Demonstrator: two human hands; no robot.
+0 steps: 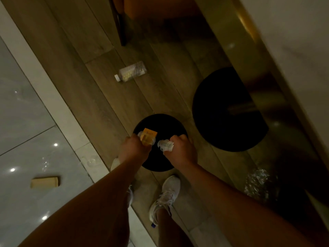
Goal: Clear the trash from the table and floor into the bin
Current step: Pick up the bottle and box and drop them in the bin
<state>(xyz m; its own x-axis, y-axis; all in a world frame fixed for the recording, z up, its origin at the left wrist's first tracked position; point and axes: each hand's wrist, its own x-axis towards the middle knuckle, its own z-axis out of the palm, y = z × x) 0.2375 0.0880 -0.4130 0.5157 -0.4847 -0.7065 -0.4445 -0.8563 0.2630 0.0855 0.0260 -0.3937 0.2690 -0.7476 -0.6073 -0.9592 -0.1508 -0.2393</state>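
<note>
A round black bin (pixel 160 122) stands on the wooden floor right below my hands. My left hand (pixel 133 148) is closed on an orange packet (pixel 148 138) held over the bin's opening. My right hand (pixel 181 150) grips a crumpled white wrapper (pixel 165 145), also above the bin. On the floor beyond the bin lies a clear plastic bottle (pixel 130 71) with a white cap. A tan box (pixel 45 182) rests on the grey tiles at the left. Crumpled clear plastic (pixel 258 182) sits on the floor at the right.
The table's black round base (pixel 222 131) stands right of the bin, under the gold-edged tabletop (pixel 258 72). A dark chair leg (pixel 122 32) reaches the floor at the top. My white shoes (pixel 165 195) stand just behind the bin.
</note>
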